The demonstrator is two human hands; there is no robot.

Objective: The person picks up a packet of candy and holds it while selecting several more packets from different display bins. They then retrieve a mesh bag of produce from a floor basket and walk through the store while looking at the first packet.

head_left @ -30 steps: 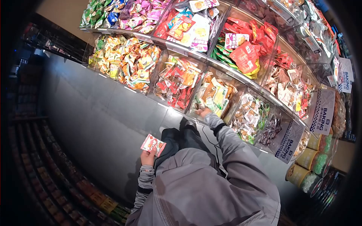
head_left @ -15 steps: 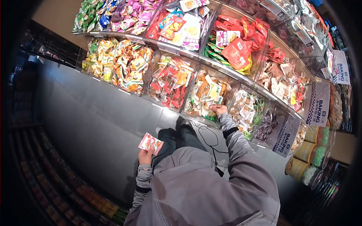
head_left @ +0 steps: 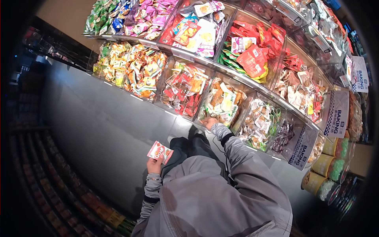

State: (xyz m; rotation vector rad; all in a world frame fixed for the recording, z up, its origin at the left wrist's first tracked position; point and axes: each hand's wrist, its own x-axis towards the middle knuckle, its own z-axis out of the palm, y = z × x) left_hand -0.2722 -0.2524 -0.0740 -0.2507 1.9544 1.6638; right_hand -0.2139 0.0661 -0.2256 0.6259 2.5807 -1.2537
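Packets (head_left: 226, 102) in green, white and brown fill a clear bin (head_left: 244, 108), and we have our right hand (head_left: 209, 123) at that bin's near left corner. Its fingers are bent and partly out of sight, so we cannot tell how far apart they stand or whether they have hold of anything. Our left hand (head_left: 154, 165) is to the near left of the bin, well apart from it, its fingers pinched on the lower edge of a red-and-white sachet (head_left: 161, 151). Just left of the bin we see mostly red packs (head_left: 183, 89); just right of it, clear-wrapped snacks (head_left: 258, 120). Farther right of the bin is a BAKING sign (head_left: 303, 148). Our legs (head_left: 191, 146) are on the bin's near side.
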